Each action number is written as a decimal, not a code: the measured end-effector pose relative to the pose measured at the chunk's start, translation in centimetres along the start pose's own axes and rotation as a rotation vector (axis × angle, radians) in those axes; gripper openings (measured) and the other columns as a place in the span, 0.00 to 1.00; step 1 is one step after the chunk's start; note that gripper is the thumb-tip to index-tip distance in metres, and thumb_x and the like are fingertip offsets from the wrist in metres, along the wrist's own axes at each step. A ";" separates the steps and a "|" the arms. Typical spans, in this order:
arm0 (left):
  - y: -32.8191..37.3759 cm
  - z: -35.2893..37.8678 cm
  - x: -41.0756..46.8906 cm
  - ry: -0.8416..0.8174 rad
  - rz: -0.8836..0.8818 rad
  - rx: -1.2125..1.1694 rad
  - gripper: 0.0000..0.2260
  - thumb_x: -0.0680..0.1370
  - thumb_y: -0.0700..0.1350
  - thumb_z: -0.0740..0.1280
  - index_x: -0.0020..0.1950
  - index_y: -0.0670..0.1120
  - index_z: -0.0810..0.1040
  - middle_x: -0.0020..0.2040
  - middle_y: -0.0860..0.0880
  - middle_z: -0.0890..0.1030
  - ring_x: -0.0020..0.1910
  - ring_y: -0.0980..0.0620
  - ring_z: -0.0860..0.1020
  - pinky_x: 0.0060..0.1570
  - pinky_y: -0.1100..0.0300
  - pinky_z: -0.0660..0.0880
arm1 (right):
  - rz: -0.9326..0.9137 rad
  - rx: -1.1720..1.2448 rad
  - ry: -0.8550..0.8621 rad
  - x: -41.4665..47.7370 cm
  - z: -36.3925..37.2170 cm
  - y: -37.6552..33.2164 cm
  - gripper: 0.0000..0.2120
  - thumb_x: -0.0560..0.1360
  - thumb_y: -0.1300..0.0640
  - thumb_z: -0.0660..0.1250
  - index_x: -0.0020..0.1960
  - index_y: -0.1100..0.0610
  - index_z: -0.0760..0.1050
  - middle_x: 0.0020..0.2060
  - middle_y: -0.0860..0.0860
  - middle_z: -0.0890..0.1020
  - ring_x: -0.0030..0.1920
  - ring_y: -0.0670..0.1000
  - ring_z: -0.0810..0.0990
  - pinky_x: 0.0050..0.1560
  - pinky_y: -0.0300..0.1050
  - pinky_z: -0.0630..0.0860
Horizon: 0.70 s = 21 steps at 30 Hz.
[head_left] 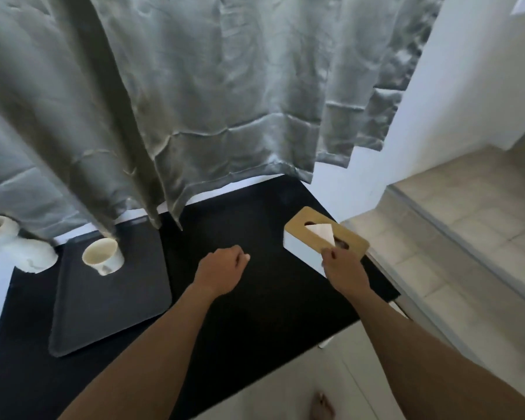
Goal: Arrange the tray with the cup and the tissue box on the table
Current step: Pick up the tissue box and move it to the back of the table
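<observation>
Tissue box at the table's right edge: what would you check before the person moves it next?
1. Right hand on the white tissue box with the wooden lid: ok, fingers at its near end.
2. Grip firm: cannot tell.
3. Left hand free: ok, loosely closed over the black table, holding nothing.
4. Box safely supported: not ok, it sits near the table's right edge.
5. White cup upright on the dark grey tray: ok.
6. Hanging grey curtain clear of the cup: not ok, its hem hangs right by the rim.

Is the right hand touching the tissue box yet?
Touching. The head view shows the right hand with fingers on the near end of the tissue box, no gap visible.
</observation>
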State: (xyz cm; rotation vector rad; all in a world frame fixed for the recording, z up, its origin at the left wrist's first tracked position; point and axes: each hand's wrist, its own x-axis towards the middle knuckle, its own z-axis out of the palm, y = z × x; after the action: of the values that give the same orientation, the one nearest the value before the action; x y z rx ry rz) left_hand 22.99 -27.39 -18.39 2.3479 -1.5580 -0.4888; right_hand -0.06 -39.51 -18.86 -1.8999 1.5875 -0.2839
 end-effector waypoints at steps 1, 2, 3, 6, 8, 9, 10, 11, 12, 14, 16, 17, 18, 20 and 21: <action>1.2 0.5 0.8 -0.002 0.004 -0.001 0.12 0.82 0.55 0.56 0.48 0.50 0.75 0.38 0.52 0.79 0.36 0.55 0.78 0.42 0.54 0.76 | 0.047 0.012 0.049 0.4 -0.3 1.0 0.22 0.82 0.46 0.51 0.47 0.61 0.76 0.39 0.56 0.79 0.43 0.57 0.79 0.44 0.51 0.75; 2.7 1.3 1.7 -0.008 0.011 0.004 0.13 0.82 0.55 0.56 0.48 0.50 0.75 0.38 0.52 0.79 0.37 0.55 0.78 0.42 0.55 0.76 | 0.099 0.021 0.079 1.1 -0.7 2.6 0.23 0.83 0.46 0.49 0.44 0.60 0.74 0.37 0.53 0.77 0.41 0.55 0.79 0.43 0.48 0.73; 3.9 2.0 2.5 -0.010 0.019 0.010 0.12 0.82 0.56 0.55 0.48 0.51 0.74 0.40 0.52 0.78 0.38 0.55 0.78 0.44 0.55 0.76 | 0.159 0.030 0.085 1.5 -1.0 3.6 0.22 0.83 0.47 0.49 0.41 0.58 0.72 0.35 0.52 0.75 0.40 0.54 0.77 0.43 0.46 0.70; 7.3 3.9 4.7 -0.004 0.042 0.045 0.13 0.81 0.56 0.56 0.56 0.51 0.74 0.47 0.52 0.78 0.44 0.55 0.77 0.48 0.55 0.75 | 0.330 0.156 0.089 3.1 -1.8 6.8 0.19 0.79 0.45 0.54 0.47 0.60 0.73 0.41 0.56 0.79 0.41 0.55 0.77 0.45 0.48 0.70; 8.8 4.8 5.8 0.000 0.054 0.085 0.15 0.81 0.56 0.56 0.61 0.49 0.74 0.52 0.51 0.78 0.47 0.54 0.78 0.50 0.55 0.75 | 0.427 0.260 0.088 3.9 -2.0 8.0 0.23 0.75 0.42 0.60 0.58 0.60 0.71 0.50 0.56 0.80 0.48 0.57 0.79 0.49 0.51 0.74; 9.5 5.3 6.6 0.009 0.065 0.110 0.15 0.81 0.55 0.56 0.61 0.48 0.74 0.53 0.50 0.78 0.47 0.53 0.78 0.51 0.54 0.76 | 0.458 0.305 0.079 4.6 -2.0 8.4 0.25 0.74 0.41 0.62 0.61 0.59 0.69 0.52 0.56 0.79 0.51 0.58 0.79 0.51 0.53 0.76; 9.9 5.6 7.0 0.021 0.074 0.133 0.16 0.81 0.55 0.56 0.61 0.48 0.74 0.53 0.50 0.79 0.47 0.53 0.79 0.52 0.53 0.76 | 0.471 0.341 0.070 5.1 -1.8 8.8 0.29 0.72 0.39 0.63 0.64 0.59 0.67 0.55 0.57 0.78 0.52 0.58 0.79 0.54 0.56 0.77; 10.3 5.8 7.5 0.038 0.075 0.151 0.16 0.81 0.55 0.56 0.61 0.48 0.74 0.54 0.49 0.79 0.47 0.53 0.79 0.54 0.52 0.76 | 0.483 0.368 0.053 5.6 -1.6 8.9 0.33 0.70 0.38 0.64 0.66 0.58 0.65 0.57 0.57 0.77 0.54 0.58 0.78 0.56 0.59 0.77; 10.7 6.0 8.0 0.051 0.062 0.166 0.16 0.81 0.55 0.57 0.62 0.48 0.74 0.55 0.49 0.79 0.48 0.53 0.79 0.55 0.52 0.75 | 0.489 0.381 0.030 6.2 -1.5 9.1 0.37 0.69 0.36 0.64 0.69 0.58 0.64 0.60 0.57 0.76 0.56 0.59 0.78 0.57 0.61 0.76; 11.3 6.1 8.9 0.069 0.013 0.189 0.18 0.81 0.55 0.57 0.65 0.47 0.73 0.59 0.48 0.79 0.53 0.52 0.79 0.57 0.52 0.74 | 0.493 0.388 -0.010 7.4 -1.4 9.1 0.41 0.68 0.35 0.64 0.72 0.57 0.60 0.65 0.58 0.72 0.60 0.60 0.76 0.58 0.61 0.76; 11.5 6.1 9.3 0.073 -0.046 0.202 0.19 0.81 0.55 0.58 0.68 0.47 0.71 0.62 0.47 0.78 0.56 0.50 0.79 0.59 0.51 0.72 | 0.503 0.424 -0.045 8.3 -1.3 8.8 0.43 0.67 0.35 0.66 0.74 0.57 0.56 0.67 0.58 0.69 0.61 0.61 0.74 0.59 0.61 0.75; 11.6 6.2 9.5 0.070 -0.078 0.201 0.20 0.80 0.55 0.58 0.69 0.47 0.70 0.63 0.47 0.77 0.57 0.50 0.78 0.60 0.50 0.72 | 0.513 0.433 -0.068 8.9 -1.4 8.6 0.45 0.66 0.35 0.67 0.74 0.56 0.55 0.67 0.58 0.68 0.62 0.62 0.73 0.60 0.61 0.74; 11.6 6.2 9.7 0.065 -0.105 0.193 0.21 0.80 0.55 0.59 0.71 0.48 0.67 0.65 0.46 0.76 0.58 0.49 0.78 0.61 0.49 0.72 | 0.514 0.437 -0.083 9.5 -1.3 8.6 0.47 0.65 0.34 0.67 0.75 0.55 0.54 0.67 0.58 0.67 0.62 0.62 0.73 0.60 0.61 0.74; 11.8 6.4 9.9 0.048 -0.149 0.173 0.24 0.80 0.56 0.60 0.74 0.48 0.63 0.67 0.46 0.75 0.60 0.48 0.78 0.62 0.46 0.73 | 0.527 0.426 -0.127 10.4 -0.8 8.7 0.49 0.66 0.33 0.68 0.75 0.56 0.52 0.68 0.59 0.67 0.64 0.63 0.72 0.61 0.60 0.73; 11.8 6.5 10.0 0.040 -0.163 0.164 0.26 0.80 0.56 0.60 0.75 0.49 0.61 0.67 0.45 0.74 0.60 0.47 0.78 0.62 0.46 0.73 | 0.541 0.423 -0.147 10.5 -0.5 8.7 0.48 0.66 0.32 0.67 0.75 0.56 0.52 0.68 0.59 0.67 0.64 0.63 0.72 0.61 0.60 0.72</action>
State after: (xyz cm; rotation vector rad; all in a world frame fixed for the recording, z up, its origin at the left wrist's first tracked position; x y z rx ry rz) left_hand 14.07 -41.36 -20.64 2.6058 -1.4464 -0.3586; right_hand -4.74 -50.20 -26.04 -1.1033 1.7086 -0.2155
